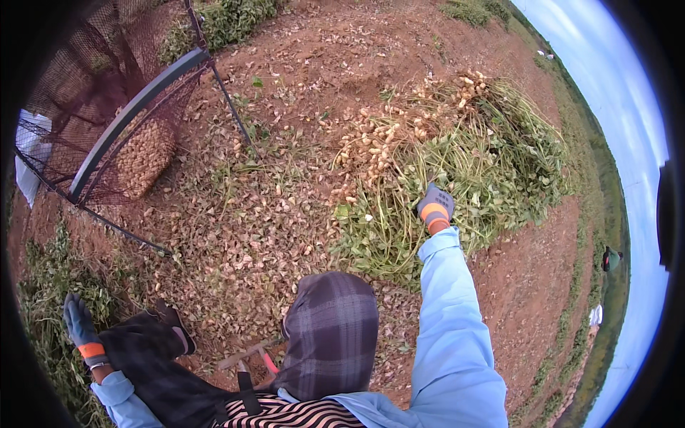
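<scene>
A wide heap of pulled peanut plants (pixel 492 171) lies on the ground to the right, green leaves toward me and pale pods (pixel 378 139) bunched along its far left side. My right hand (pixel 437 203), in a grey glove with an orange cuff, is closed on the plants' stems at the near side of the heap; its fingertips are partly hidden. Out at the lower left, my left hand (pixel 80 321), gloved the same way, has its fingers stretched out and holds nothing. It is beside my knee, over green plants (pixel 43 285).
At the upper left stands a dark net on a frame with a curved grey bar (pixel 139 121); a mass of peanuts (pixel 146 157) shows through the mesh. A white sack (pixel 32 153) is beside it. Dry leaves (pixel 250 214) litter the reddish soil. A low wooden seat (pixel 246 354) shows beneath me.
</scene>
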Motion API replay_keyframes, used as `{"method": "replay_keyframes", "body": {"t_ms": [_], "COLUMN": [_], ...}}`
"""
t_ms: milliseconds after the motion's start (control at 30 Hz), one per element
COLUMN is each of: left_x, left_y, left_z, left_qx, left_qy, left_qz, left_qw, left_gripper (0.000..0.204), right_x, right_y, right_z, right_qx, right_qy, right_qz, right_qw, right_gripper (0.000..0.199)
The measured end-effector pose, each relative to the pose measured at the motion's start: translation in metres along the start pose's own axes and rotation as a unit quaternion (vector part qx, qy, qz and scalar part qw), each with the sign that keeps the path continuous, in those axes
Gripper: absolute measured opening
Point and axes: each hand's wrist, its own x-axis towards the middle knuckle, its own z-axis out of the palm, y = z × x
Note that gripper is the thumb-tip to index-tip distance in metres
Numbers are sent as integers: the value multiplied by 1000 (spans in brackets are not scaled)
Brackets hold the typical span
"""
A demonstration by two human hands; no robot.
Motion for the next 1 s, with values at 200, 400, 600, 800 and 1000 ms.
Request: {"method": "replay_keyframes", "body": {"t_ms": [200,400,600,800,1000], "left_x": [-3,-11,-16,-10,0], "left_y": [0,4,11,1,-9], "left_z": [4,8,29,27,29], "left_qx": [-38,-35,-24,-37,-47], "left_qy": [-14,-28,18,-55,-40], "left_qz": [-3,-3,-18,-5,-7], "left_qw": [999,999,999,998,998], "left_gripper": [39,39,38,36,36], "right_x": [-66,-152,-183,-160,-182], "right_y": [-7,-27,-43,-52,-7], "right_z": [7,45,115,86,-17], "right_qx": [-32,-17,-9,-4,55], "right_qy": [16,83,32,-78,-65], "right_qz": [-47,-138,-118,-117,-180], "right_qw": [998,987,992,990,980], "right_gripper": [35,17,9,37,61]}}
